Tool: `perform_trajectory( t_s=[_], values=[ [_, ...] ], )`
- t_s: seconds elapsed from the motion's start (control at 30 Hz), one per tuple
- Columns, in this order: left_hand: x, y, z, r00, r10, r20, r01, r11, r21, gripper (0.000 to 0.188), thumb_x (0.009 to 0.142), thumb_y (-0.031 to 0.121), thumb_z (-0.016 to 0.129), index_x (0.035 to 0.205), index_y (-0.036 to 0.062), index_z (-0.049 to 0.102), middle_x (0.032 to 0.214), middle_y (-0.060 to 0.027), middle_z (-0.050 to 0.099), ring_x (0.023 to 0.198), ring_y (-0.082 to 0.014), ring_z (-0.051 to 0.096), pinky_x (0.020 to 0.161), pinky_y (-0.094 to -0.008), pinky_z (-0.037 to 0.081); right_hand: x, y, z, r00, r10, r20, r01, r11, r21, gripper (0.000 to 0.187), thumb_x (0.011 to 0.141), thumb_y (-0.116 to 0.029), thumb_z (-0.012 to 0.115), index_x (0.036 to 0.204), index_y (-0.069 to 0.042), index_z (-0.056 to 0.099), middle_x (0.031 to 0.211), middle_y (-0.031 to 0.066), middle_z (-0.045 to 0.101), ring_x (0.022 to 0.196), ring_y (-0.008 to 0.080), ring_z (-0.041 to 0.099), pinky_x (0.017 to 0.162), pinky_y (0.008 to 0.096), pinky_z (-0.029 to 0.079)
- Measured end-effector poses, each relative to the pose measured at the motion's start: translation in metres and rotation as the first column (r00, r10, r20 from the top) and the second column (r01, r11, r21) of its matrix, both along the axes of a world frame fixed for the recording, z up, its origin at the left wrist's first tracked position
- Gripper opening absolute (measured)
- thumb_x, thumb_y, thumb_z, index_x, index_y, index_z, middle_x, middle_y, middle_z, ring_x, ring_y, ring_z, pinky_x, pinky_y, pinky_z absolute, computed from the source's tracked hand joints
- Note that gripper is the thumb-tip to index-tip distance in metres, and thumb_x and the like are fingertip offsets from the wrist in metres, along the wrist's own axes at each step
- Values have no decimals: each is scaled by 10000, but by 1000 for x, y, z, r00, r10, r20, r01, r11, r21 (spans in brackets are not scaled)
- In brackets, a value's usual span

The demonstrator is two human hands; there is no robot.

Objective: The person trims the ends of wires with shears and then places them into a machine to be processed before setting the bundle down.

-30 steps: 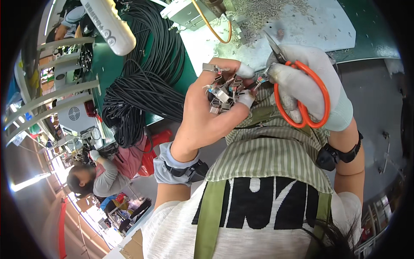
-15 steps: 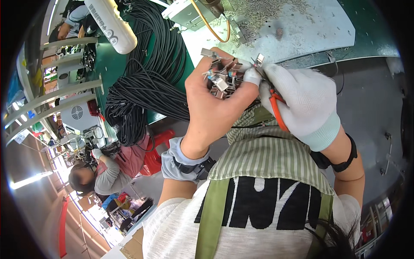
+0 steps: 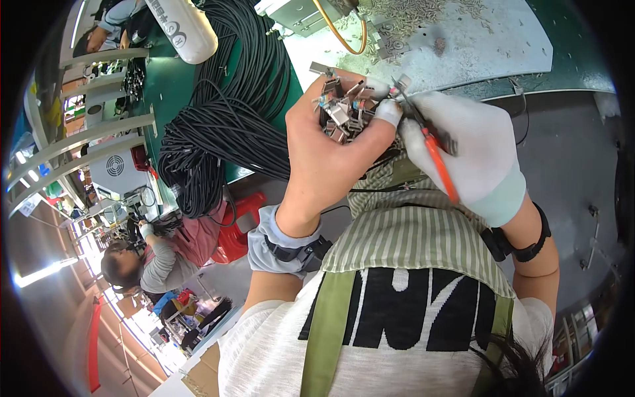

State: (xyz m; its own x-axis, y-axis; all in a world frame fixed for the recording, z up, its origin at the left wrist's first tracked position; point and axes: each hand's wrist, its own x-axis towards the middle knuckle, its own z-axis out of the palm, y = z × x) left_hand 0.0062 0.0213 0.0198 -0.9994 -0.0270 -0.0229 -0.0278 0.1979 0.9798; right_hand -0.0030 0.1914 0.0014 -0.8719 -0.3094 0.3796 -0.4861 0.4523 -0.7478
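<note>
My left hand (image 3: 321,162) is closed around a bunch of small silver metal connectors (image 3: 340,115) on black cables; white covers wrap its thumb tip and a fingertip. One connector (image 3: 401,85) sticks out past that thumb, near my right hand (image 3: 473,142). That hand wears a white knit glove and grips red-handled pliers (image 3: 439,164). Their jaws point up and left, close to the single connector; whether they touch it cannot be made out. Black cable (image 3: 387,190) runs below the hands, across my striped apron (image 3: 410,231).
A thick coil of black cables (image 3: 231,126) lies on the green table to the left. Beyond my hands, a white board (image 3: 476,63) carries many small metal bits, beside a grey machine (image 3: 301,16) with an orange hose. A person (image 3: 159,261) sits at left near a red stool (image 3: 238,231).
The pliers have turned in my right hand, with more of the red handle showing and pointing further down. The single connector has tilted slightly. My left hand keeps its hold on the bunch.
</note>
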Motion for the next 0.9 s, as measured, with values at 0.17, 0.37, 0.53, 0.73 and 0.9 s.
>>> perform_trajectory(
  t_s=[0.17,0.37,0.53,0.73,0.9],
  values=[
    [-6,-6,-10,998,-64,25,65,998,-27,181,737,6,712,877,-19,602,678,33,582,626,-9,501,543,-179,412,-2,-3,-9,964,-64,-259,120,971,207,154,828,-160,627,793,-22,569,632,158,535,533,305,538,502,335,417],
    [-14,-15,-11,920,-170,352,98,972,215,142,752,30,712,838,4,601,662,36,567,587,-7,483,502,-176,369,7,6,-16,925,195,327,-161,979,-127,102,845,-120,605,852,-18,609,574,60,520,450,131,509,459,266,411],
    [-16,-17,-14,905,-142,401,113,989,96,111,794,60,671,776,29,565,627,47,508,530,-7,428,457,-196,316,8,18,-23,852,231,469,-123,961,-250,212,876,-191,579,767,-9,571,541,59,488,459,134,470,482,286,407],
    [-71,-52,-33,882,-263,390,38,866,498,125,827,41,602,742,57,512,597,44,414,474,-40,340,428,-215,280,-44,25,-18,870,73,488,26,981,-193,299,902,-258,555,738,-9,554,518,48,489,422,109,467,433,272,386],
    [-100,-40,-44,876,-345,338,122,835,537,123,823,19,599,745,56,511,610,28,437,474,-53,359,420,-217,284,-92,8,-12,786,162,597,-30,974,-225,306,910,-277,543,761,-10,551,506,29,491,372,86,449,363,234,360]
  ],
)
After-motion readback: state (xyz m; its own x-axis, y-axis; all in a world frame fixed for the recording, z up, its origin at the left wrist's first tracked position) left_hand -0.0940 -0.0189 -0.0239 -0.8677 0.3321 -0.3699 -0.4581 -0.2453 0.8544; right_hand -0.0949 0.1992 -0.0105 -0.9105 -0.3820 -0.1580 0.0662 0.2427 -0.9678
